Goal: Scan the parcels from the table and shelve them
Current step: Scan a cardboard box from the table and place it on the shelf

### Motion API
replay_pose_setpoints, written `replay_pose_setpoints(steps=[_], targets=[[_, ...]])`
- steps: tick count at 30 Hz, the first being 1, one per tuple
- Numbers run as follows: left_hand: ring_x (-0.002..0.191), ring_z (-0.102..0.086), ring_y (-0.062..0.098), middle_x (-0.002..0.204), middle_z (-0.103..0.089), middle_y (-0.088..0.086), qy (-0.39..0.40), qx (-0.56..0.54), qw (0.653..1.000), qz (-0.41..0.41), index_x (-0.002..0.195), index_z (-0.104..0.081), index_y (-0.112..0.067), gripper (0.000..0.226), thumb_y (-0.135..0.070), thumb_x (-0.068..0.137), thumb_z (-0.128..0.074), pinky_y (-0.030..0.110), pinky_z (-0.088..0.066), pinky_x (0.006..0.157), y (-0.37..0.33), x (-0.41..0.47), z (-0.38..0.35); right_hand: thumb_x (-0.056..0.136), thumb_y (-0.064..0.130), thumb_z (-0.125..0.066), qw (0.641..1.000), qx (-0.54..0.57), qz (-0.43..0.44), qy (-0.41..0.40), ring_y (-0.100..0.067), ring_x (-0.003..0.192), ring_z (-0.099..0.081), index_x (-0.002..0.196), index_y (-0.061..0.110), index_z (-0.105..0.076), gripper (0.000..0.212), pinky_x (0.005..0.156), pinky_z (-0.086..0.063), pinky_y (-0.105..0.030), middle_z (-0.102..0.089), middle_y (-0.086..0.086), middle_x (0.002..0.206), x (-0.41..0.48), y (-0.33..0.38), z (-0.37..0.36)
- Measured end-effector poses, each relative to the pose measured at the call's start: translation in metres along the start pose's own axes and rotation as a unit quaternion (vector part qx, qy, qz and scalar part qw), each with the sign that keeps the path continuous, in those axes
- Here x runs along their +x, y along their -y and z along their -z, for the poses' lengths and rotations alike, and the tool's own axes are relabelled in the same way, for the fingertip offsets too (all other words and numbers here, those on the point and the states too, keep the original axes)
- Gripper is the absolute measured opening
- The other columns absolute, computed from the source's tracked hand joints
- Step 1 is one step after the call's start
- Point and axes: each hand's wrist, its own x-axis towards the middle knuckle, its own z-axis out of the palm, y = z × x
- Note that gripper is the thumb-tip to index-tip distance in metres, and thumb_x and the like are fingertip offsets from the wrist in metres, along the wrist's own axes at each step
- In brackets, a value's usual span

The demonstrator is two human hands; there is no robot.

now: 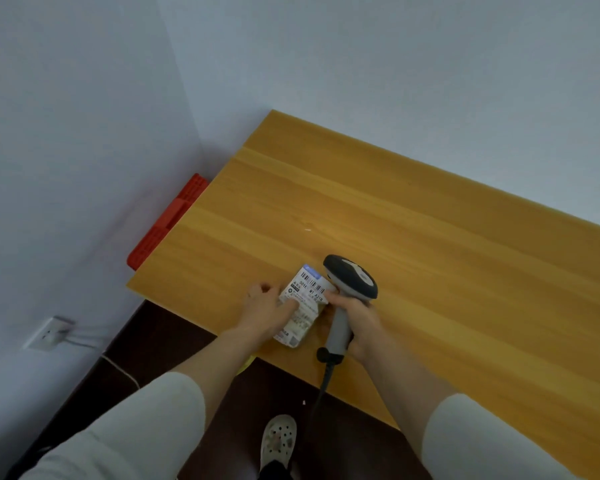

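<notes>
Right grip is curled tight round the handle of the scanner, forefinger reaching forward along it, while the left grip lies spread, fingers flat and pressing on the parcel to pin it to the tabletop. The parcel lies at the near edge of the tabletop, toward its left corner, with its near end right at the edge. That is the first risk: if the flat fingers shove it or lift carelessly, it could slip off onto the floor. The scanner's head hangs just beside the far right corner of the label and seems to overlap it, so the read window may be too close or off to one side of the barcode, and the scan could fail. The left fingers also cover part of the label's left side; should they creep toward the bars, the code would be blocked. The scanner's cable drops over the near edge, and a snag there might jerk the head off aim. The parcel itself looks small, flat and soft, a pale pouch, not a box, likely to bend when lifted. A white shipping label covers most of its top, with a blue strip and barcode at the far end, bold black characters below, then fine print too small to read.
</notes>
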Motion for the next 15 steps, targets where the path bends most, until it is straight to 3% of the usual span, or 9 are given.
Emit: replay_pose_setpoints(steps=[3,7,11,15], targets=[[0.106,-0.061,0.024,0.126,-0.055,0.009,0.029,-0.218,0.975,0.034,0.139,-0.038,-0.012,0.053,-0.022,0.092,-0.062,0.036,-0.054,0.084,-0.001,-0.027,0.000,0.077,0.010,-0.078,0.999,-0.001,0.035,0.024,-0.025,0.077,-0.062,0.093,0.008,-0.066,0.020,0.064,-0.050,-0.035,-0.068,-0.009,0.087,-0.015,0.000,0.008],[0.097,-0.066,0.026,0.115,-0.063,0.009,-0.056,-0.295,0.952,0.057,0.125,-0.043,-0.010,0.050,-0.013,0.084,-0.071,0.040,-0.057,0.080,0.006,-0.071,0.004,0.081,0.014,-0.076,0.990,-0.062,0.106,0.069,-0.025,0.084,-0.062,0.088,0.011,-0.062,0.016,0.076,-0.054,-0.043,-0.065,-0.007,0.088,-0.052,-0.008,0.022],[0.092,-0.067,0.028,0.111,-0.064,0.013,-0.151,-0.357,0.920,0.062,0.126,-0.043,-0.001,0.045,-0.003,0.086,-0.063,0.046,-0.057,0.078,0.013,-0.133,-0.005,0.085,0.019,-0.074,0.966,-0.139,0.139,0.165,-0.025,0.063,-0.063,0.098,-0.002,-0.066,0.025,0.062,-0.055,-0.035,-0.068,-0.013,0.075,-0.107,-0.033,0.047],[0.088,-0.063,0.021,0.108,-0.063,0.008,-0.239,-0.359,0.901,0.054,0.106,-0.049,-0.011,0.030,-0.002,0.084,-0.068,0.026,-0.051,0.064,0.021,-0.210,-0.030,0.086,0.014,-0.070,0.922,-0.214,0.184,0.264,-0.017,0.041,-0.047,0.073,0.004,-0.061,0.020,0.046,-0.043,-0.026,-0.056,-0.007,0.052,-0.173,-0.062,0.079]])
